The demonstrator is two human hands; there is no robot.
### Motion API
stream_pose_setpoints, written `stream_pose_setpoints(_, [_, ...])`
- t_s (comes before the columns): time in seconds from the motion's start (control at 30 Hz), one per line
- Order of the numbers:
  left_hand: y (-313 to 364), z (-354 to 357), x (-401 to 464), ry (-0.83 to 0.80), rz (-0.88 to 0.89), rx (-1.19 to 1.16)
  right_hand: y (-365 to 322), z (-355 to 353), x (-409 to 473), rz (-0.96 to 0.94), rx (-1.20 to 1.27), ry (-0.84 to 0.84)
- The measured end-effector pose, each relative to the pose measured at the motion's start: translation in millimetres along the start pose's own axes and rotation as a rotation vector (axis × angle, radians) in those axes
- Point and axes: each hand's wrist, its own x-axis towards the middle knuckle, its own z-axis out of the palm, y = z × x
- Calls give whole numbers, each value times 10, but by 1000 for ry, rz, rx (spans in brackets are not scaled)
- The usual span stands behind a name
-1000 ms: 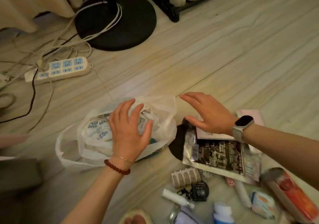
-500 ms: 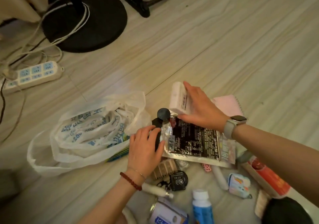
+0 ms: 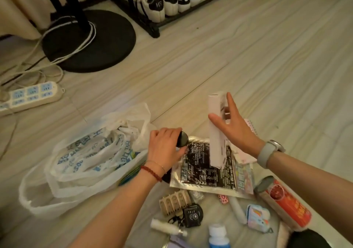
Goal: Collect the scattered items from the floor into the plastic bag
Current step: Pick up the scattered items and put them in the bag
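A white plastic bag (image 3: 80, 158) with blue print lies crumpled on the floor at the left, its mouth towards the middle. My left hand (image 3: 165, 147) grips a round black object (image 3: 183, 138) just right of the bag's mouth. My right hand (image 3: 234, 129) holds a long white box (image 3: 216, 133) upright above a silver and black foil packet (image 3: 206, 169). Several small items lie in front of me: a brown clip strip (image 3: 174, 202), a black keychain gadget (image 3: 192, 216), a small white tube (image 3: 166, 228), a blue bottle (image 3: 217, 236), a red tube (image 3: 284, 203).
A black round fan base (image 3: 107, 43) with wound cord stands at the back left. A white power strip (image 3: 32, 96) and loose cables lie at the far left. A shoe rack (image 3: 152, 26) with sneakers stands behind. A pink notebook (image 3: 250, 127) lies under my right hand.
My left hand left the bag and closed on the round black object. My right hand took the white box and raised it upright. The camera tilted up.
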Motion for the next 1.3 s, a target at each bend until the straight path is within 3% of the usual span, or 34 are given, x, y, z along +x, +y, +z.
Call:
stream_pose_setpoints(0.17, [-470,-458,-575,413,-95,-224,-412,219,76,-99,228,27])
stream_pose_setpoints(0.27, [-942,-582,-792,410,-314,-273,-814,550,150,-194,422,-59])
stream_pose_setpoints(0.37, [-1273,-516,-938,281,-567,-262,-1141,953,191,-273,458,-169])
stream_pose_setpoints(0.53, [-1502,-216,-1051,120,-710,-210,-1270,1555,231,-369,191,-353])
stream_pose_setpoints(0.6, [-1525,-139,-1080,85,-737,-159,-1213,1670,231,-471,-32,-409])
stream_pose_setpoints(0.67, [-1534,-94,-1154,141,-717,-92,-1144,1741,227,-613,-288,-443])
stream_pose_setpoints(0.77, [-1648,-91,-1238,407,-657,30,-1079,1893,232,-802,-585,-485])
stream_pose_setpoints(0.83, [-1812,-153,-1225,405,-731,61,-1054,2029,253,-859,-720,-521])
stream_pose_setpoints(0.93, [-2054,-224,-1123,216,-916,-357,-943,2192,283,-791,-823,-572])
stream_pose_setpoints(1.0, [-2037,-253,-1099,205,-910,-598,-807,2247,306,-746,-871,-595])
stream_pose_setpoints(1.17, [-1761,-245,-1069,299,-877,-619,-677,2271,352,-839,-933,-510])
stream_pose_setpoints(1.3, [-1764,-202,-1043,376,-891,-580,-645,2208,407,-741,-966,-366])
